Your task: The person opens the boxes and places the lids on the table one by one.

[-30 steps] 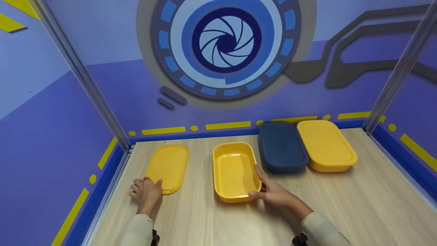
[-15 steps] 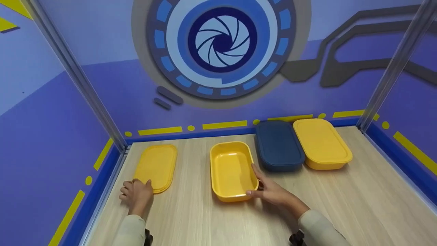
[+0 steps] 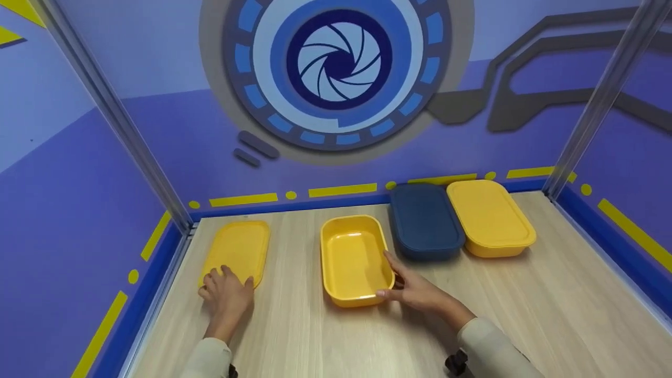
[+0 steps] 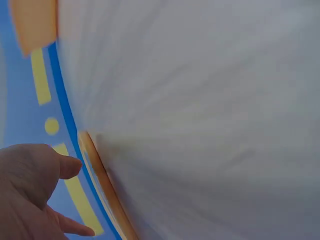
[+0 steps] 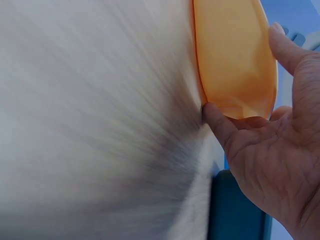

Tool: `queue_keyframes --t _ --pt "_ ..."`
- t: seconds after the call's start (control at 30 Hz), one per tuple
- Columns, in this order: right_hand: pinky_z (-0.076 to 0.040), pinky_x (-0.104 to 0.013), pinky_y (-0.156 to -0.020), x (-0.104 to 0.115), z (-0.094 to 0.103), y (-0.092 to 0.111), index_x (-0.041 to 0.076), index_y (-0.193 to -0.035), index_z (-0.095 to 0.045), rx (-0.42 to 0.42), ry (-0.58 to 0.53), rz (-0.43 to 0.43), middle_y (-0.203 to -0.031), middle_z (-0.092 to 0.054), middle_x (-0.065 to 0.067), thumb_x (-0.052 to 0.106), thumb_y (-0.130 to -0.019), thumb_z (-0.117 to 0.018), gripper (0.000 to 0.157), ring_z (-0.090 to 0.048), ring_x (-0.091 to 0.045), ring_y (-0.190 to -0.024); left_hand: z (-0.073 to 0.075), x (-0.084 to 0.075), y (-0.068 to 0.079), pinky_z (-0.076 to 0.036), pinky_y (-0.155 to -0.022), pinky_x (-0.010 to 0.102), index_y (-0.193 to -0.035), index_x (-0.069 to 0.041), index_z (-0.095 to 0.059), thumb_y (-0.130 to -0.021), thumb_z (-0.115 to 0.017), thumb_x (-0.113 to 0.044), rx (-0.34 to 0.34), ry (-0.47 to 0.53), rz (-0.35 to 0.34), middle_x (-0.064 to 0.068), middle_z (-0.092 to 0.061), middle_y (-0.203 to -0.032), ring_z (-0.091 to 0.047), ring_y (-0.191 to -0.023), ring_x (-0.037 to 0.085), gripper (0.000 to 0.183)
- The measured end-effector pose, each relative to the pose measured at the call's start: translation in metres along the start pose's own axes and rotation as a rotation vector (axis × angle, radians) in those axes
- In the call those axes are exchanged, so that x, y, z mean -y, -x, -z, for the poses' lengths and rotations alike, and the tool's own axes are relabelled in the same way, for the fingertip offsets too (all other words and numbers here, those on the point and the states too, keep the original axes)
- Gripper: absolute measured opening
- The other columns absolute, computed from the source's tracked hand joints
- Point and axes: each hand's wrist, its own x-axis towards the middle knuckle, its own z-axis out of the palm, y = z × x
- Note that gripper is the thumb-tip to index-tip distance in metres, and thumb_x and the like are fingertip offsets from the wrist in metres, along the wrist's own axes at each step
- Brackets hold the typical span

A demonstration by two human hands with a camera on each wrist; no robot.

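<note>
An open yellow food container (image 3: 354,262) stands on the table in front of me. My right hand (image 3: 417,289) holds it by the near right corner, thumb at the rim and fingers along the outer side. The right wrist view shows this hand (image 5: 277,160) around the container's end (image 5: 235,55). To the left lies a flat yellow lid (image 3: 239,247), its near end partly hidden by my left hand (image 3: 228,296). That hand hovers over the lid with fingers spread and bent. In the left wrist view, a gap shows between the hand (image 4: 30,175) and the lid's edge (image 4: 105,185).
Two lidded containers, one navy (image 3: 428,220) and one yellow (image 3: 491,218), stand side by side at the back right near the wall. Blue and purple panels (image 3: 157,142) enclose the wooden table (image 3: 294,325) at the back and sides.
The lid has shifted slightly left, away from the container. My left hand has since moved from its near left corner to above its near end. My right hand keeps its hold on the container.
</note>
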Motion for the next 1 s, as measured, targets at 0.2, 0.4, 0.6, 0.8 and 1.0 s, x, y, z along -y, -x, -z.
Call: queue_keyframes --t 0.2,0.4,0.6,0.8,1.0 --pt "-0.033 -0.055 -0.129 0.0 0.002 0.006 0.023 -0.174 -0.013 0.0 0.008 0.042 -0.182 -0.014 -0.008 0.043 -0.1 -0.075 0.099 -0.034 -0.034 -0.163 -0.012 -0.04 0.028 -0.029 -0.11 0.066 -0.146 0.015 -0.052 -0.103 -0.067 -0.038 -0.015 0.018 -0.186 0.038 -0.051 -0.145 -0.043 -0.14 0.054 0.07" --pt "-0.037 -0.056 -0.126 0.003 0.008 0.011 0.012 -0.173 -0.013 -0.024 0.018 0.084 -0.18 -0.018 -0.012 0.043 -0.104 -0.069 0.094 -0.037 -0.039 -0.161 -0.021 -0.08 0.055 -0.033 -0.108 0.059 -0.133 0.006 -0.067 -0.106 -0.064 -0.042 0.009 0.139 -0.294 0.026 -0.066 -0.128 -0.057 -0.127 0.044 0.055" --pt "-0.04 -0.06 -0.123 0.004 0.013 0.017 0.006 -0.171 -0.019 -0.102 0.048 0.05 -0.177 -0.027 -0.02 0.044 -0.109 -0.06 0.084 -0.041 -0.045 -0.157 -0.023 -0.109 0.073 -0.04 -0.089 0.045 -0.108 -0.007 -0.072 -0.11 -0.054 -0.05 0.132 0.254 -0.32 0.006 -0.068 -0.095 -0.061 -0.091 0.023 0.046" --pt "-0.041 -0.061 -0.123 -0.001 0.017 0.019 0.009 -0.17 -0.026 -0.165 0.056 0.012 -0.171 -0.039 -0.022 0.046 -0.109 -0.059 0.079 -0.047 -0.043 -0.154 -0.029 -0.125 0.085 -0.042 -0.061 0.029 -0.084 -0.014 -0.065 -0.108 -0.053 -0.057 0.268 0.361 -0.294 -0.002 -0.059 -0.073 -0.053 -0.065 0.014 0.051" --pt "-0.043 -0.062 -0.121 -0.008 0.021 0.021 0.01 -0.169 -0.03 -0.211 0.083 -0.005 -0.168 -0.045 -0.021 0.041 -0.109 -0.06 0.073 -0.051 -0.042 -0.151 -0.038 -0.132 0.088 -0.04 -0.054 0.027 -0.079 -0.015 -0.062 -0.105 -0.065 -0.045 0.29 0.385 -0.279 -0.004 -0.056 -0.07 -0.051 -0.061 0.012 0.04"
